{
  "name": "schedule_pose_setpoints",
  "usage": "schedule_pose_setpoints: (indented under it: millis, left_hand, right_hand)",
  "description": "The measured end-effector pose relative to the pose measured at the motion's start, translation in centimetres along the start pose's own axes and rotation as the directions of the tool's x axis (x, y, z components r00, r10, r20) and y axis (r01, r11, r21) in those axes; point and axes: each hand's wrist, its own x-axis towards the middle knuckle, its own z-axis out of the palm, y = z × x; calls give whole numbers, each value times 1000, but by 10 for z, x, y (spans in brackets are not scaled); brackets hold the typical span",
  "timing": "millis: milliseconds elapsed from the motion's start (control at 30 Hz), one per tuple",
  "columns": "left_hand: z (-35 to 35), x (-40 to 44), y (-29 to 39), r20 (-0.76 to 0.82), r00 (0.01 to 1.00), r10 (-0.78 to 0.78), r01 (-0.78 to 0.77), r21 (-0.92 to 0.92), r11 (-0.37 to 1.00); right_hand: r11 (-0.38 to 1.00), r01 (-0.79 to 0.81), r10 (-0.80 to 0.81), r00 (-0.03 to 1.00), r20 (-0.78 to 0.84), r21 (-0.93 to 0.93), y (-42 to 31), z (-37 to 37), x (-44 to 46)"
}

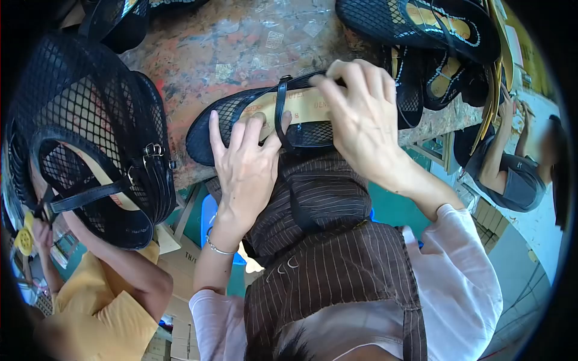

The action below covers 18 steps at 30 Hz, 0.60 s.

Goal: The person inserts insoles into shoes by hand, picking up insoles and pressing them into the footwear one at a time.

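A black mesh shoe with a tan insole (305, 108) lies at 12 o'clock on a paint-stained surface (192, 45), toe toward 8, heel toward 2. The left hand (244, 157) sets bent fingers on its toe half, the right hand (361, 117) curls over its heel, neither nearer; whether either grip is clenched cannot be told.

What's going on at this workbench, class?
A person in a brown pinstriped apron is handling a black mesh shoe at the near edge of a stained workbench. The left hand is at the shoe's front half, beside its strap; the right hand is curled at the heel end, its exact grip hidden. More black mesh shoes sit to either side.
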Motion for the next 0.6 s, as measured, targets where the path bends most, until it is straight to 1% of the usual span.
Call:
schedule_pose_setpoints:
  millis: [33, 100, 133, 200, 233, 267, 333, 400, 467, 500, 533, 567, 600]
  left_hand:
    - [1, 1, 3, 2, 1000, 5, -5, -7, 1000]
    - [0, 2, 6, 27, 999, -35, 34, 16, 999]
    - [0, 2, 6, 40, 999, -30, 28, 33, 999]
    - [0, 2, 8, 39, 999, -29, 28, 44, 999]
    - [1, 3, 9, 38, 999, -29, 27, 55, 998]
    - [2, 5, 13, 41, 999, -29, 27, 54, 998]
    - [4, 11, 25, 85, 994, -66, 51, 161, 986]
    - [13, 17, 34, 83, 996, -44, 31, 156, 987]
    - [21, 20, 38, 44, 999, -19, 12, 149, 989]
    - [21, 20, 37, 49, 999, -18, 10, 149, 989]
    - [20, 19, 36, 49, 999, -23, 17, 122, 992]
    - [19, 18, 35, 49, 998, -30, 25, 94, 995]
    - [18, 17, 34, 93, 995, -45, 37, 79, 996]
  right_hand:
    - [999, -45, 45, 999, 22, 12, 1, -5, -4]
    - [978, -154, 154, 988, 14, 137, 0, -9, -6]
    - [977, -158, 158, 987, 14, 142, 2, -11, -5]
    - [870, -391, 378, 920, 103, 299, 7, -16, -5]
    - [872, -409, 381, 912, 151, 269, 12, -18, -5]
    - [875, -400, 363, 915, 178, 273, 15, -17, -5]
    - [876, -395, 347, 915, 207, 276, 18, -12, -4]
    - [915, -372, 298, 883, 363, 155, 19, -4, 0]
    - [921, -359, 289, 889, 356, 150, 21, 0, 5]
    - [927, -345, 278, 896, 346, 148, 22, 2, 7]
    - [940, -312, 251, 907, 338, 138, 23, 3, 8]
    - [938, -318, 256, 905, 340, 139, 23, 3, 9]
    - [958, -258, 210, 929, 305, 124, 22, 2, 10]
